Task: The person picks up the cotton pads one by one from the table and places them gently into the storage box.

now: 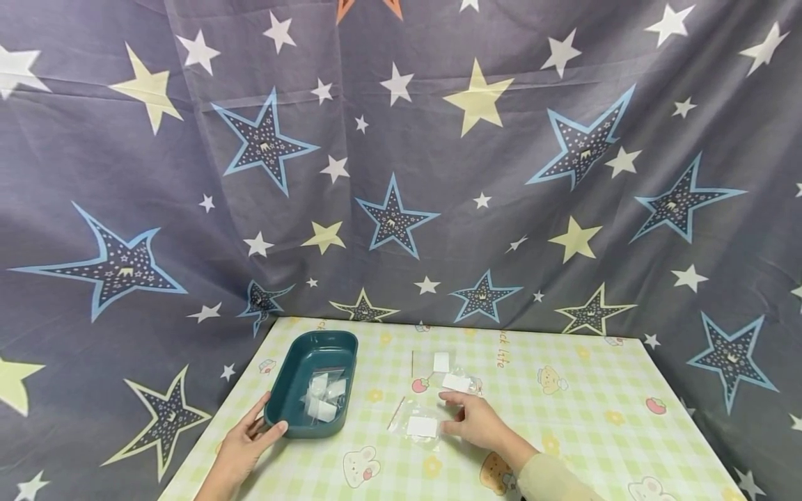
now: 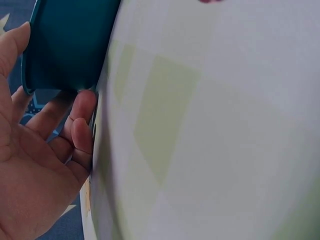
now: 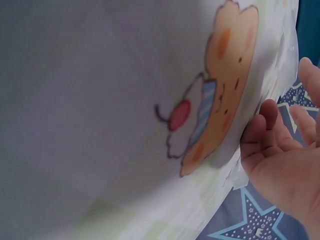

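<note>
Here, clear bag w/ white insert (image 1: 422, 426) lies on checked tablecloth (image 1: 595, 410), just left of R hand (image 1: 479, 422), thumb & fingers parted, contact unclear; 2 similar bags (image 1: 456, 382) farther back; L hand (image 1: 241, 449) grips near-left corner of teal tray (image 1: 293, 379), more bags (image 1: 322, 409) inside; starry curtain (image 1: 407, 149) behind.
</note>
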{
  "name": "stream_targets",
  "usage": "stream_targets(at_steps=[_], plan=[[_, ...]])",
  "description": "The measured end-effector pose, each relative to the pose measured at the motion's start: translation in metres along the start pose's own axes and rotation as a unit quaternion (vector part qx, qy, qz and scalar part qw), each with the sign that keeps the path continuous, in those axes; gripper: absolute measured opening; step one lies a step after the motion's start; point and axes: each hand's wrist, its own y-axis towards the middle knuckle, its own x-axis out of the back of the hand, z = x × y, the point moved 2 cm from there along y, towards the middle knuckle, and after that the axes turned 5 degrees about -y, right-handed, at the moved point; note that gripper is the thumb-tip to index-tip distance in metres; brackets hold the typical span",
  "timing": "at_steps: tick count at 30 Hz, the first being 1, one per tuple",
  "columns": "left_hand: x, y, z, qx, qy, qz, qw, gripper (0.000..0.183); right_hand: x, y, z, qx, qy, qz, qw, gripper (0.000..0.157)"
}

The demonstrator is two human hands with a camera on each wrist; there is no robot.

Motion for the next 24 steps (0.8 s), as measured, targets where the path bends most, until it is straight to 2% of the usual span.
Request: stream_targets(at_steps=[6,24], plan=[[-0.001,0.000,0.001,0.000,-0.004,0.002,1.0000,0.096,-0.005,0.001,0.005,0.019,-0.043,0.006,0.999,0.059],[0.000,0.000,0.000,-0.002,-0.003,-0.001,1.0000,0.097,-0.008,0.000,0.011,0.022,-0.074,0.013,0.997,0.055]])
